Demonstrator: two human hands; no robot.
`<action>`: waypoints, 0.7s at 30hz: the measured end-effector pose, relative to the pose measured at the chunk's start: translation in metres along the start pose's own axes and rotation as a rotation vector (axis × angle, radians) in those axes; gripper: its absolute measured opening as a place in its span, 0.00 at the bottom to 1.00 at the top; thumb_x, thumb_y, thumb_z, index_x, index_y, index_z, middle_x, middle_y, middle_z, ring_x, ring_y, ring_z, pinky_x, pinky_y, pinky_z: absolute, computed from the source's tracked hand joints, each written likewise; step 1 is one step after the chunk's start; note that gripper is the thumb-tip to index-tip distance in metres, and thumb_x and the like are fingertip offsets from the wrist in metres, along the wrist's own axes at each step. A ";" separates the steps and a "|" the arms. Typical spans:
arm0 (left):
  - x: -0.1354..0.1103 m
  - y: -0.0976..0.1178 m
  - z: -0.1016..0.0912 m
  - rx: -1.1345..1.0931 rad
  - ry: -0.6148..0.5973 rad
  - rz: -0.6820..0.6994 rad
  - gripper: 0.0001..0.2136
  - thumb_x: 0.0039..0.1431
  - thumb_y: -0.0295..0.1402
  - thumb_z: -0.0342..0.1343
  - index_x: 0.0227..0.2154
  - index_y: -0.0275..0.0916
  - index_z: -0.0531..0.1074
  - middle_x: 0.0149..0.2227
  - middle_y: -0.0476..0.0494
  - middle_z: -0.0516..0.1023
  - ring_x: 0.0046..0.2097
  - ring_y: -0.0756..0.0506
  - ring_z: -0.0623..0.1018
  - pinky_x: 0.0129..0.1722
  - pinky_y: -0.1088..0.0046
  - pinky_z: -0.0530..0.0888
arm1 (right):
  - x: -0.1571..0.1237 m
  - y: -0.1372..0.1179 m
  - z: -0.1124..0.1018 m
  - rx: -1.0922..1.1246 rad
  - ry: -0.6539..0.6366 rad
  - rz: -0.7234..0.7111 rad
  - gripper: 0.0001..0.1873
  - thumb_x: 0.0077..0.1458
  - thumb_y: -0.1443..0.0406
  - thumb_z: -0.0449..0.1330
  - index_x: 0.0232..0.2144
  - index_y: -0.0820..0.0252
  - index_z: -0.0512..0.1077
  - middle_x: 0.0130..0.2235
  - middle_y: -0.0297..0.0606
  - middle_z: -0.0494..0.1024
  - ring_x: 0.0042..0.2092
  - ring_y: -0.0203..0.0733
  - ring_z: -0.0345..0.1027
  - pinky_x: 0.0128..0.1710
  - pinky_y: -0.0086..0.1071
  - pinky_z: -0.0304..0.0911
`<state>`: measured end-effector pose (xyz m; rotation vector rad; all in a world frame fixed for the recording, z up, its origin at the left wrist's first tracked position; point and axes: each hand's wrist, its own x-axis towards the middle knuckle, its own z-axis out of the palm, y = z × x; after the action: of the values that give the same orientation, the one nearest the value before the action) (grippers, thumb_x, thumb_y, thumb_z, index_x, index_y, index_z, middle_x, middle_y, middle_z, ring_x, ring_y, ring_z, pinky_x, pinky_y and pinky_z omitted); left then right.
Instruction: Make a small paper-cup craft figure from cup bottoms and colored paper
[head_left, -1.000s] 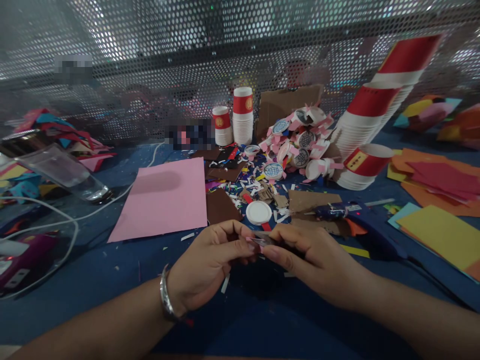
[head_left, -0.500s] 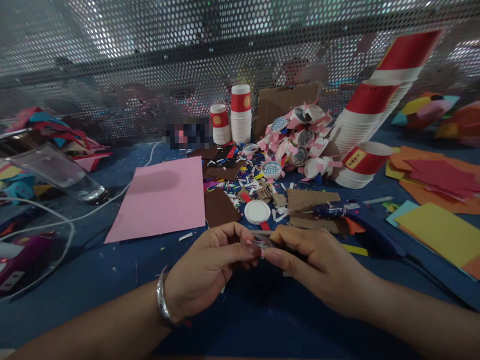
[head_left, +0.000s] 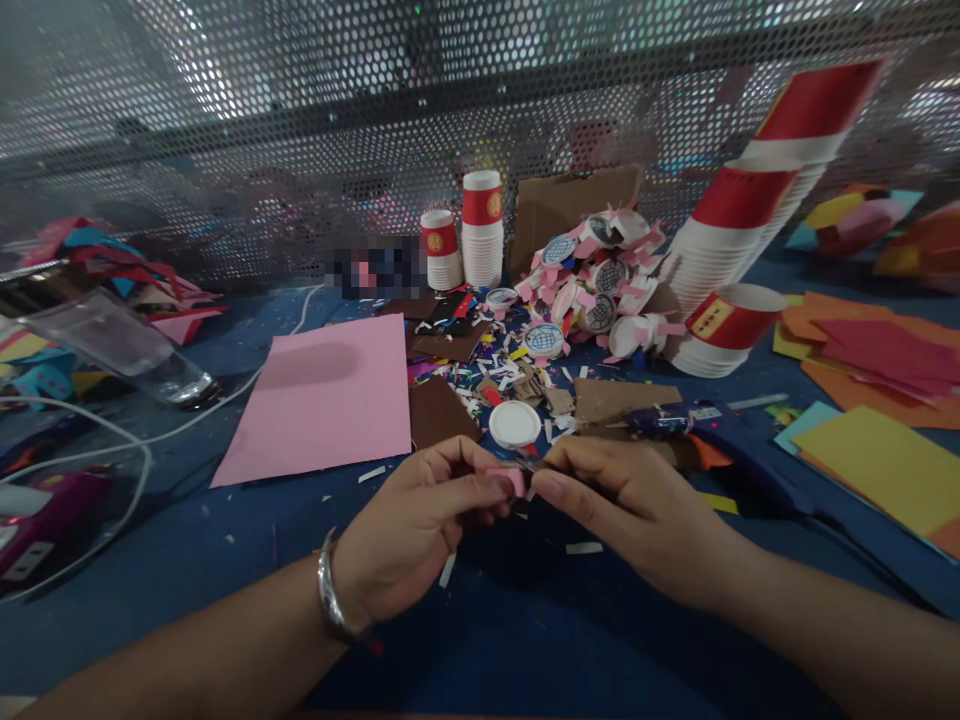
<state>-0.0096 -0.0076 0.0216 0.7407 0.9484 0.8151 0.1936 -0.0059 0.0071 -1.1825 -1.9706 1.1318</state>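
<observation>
Pinched in the fingers of my left hand is a small piece of pink paper. My right hand is closed around scissors; only a bit of the dark metal blades shows at the paper, and the handles are hidden in my fingers. Both hands meet low in the middle, just above the blue table. Right behind them lies a round white paper disc. A sheet of pink paper is spread flat to the left, beyond my left hand.
A pile of small pink-and-white paper figures stands at the back, beside leaning stacks of paper cups. A blue glue gun lies right, near coloured paper. Scraps litter the middle. A white cable runs left past a clear tumbler.
The scissors have shifted, with less blade showing. The pink piece has turned so more of it shows at my left fingertips. A white scrap is now visible on the table below my hands.
</observation>
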 end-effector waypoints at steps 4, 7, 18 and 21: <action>0.001 0.003 -0.002 0.019 0.035 0.073 0.07 0.54 0.26 0.67 0.28 0.35 0.73 0.28 0.50 0.78 0.31 0.53 0.74 0.33 0.77 0.67 | 0.004 0.002 0.000 0.004 -0.023 0.024 0.24 0.65 0.47 0.53 0.24 0.56 0.61 0.23 0.29 0.61 0.25 0.34 0.54 0.23 0.29 0.49; 0.000 0.000 -0.002 0.027 0.048 0.086 0.07 0.54 0.27 0.67 0.28 0.36 0.73 0.28 0.50 0.78 0.31 0.52 0.74 0.33 0.76 0.67 | 0.003 0.003 0.001 -0.009 -0.047 0.032 0.23 0.65 0.47 0.53 0.25 0.57 0.62 0.23 0.29 0.62 0.26 0.34 0.55 0.23 0.29 0.49; 0.000 -0.004 -0.004 0.194 0.068 0.152 0.09 0.55 0.30 0.68 0.29 0.37 0.71 0.30 0.50 0.78 0.32 0.52 0.74 0.33 0.76 0.68 | 0.004 0.003 0.000 0.085 0.016 0.048 0.24 0.65 0.47 0.54 0.25 0.57 0.61 0.24 0.28 0.58 0.26 0.33 0.52 0.24 0.28 0.49; 0.000 -0.006 -0.003 0.225 0.058 0.179 0.11 0.55 0.32 0.69 0.30 0.37 0.71 0.30 0.49 0.78 0.33 0.52 0.74 0.34 0.76 0.69 | 0.004 0.003 -0.001 0.192 -0.013 0.043 0.23 0.64 0.47 0.55 0.26 0.57 0.62 0.24 0.27 0.57 0.25 0.32 0.49 0.23 0.28 0.47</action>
<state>-0.0110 -0.0097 0.0153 1.0123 1.0472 0.8982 0.1938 -0.0011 0.0056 -1.1231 -1.8079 1.3204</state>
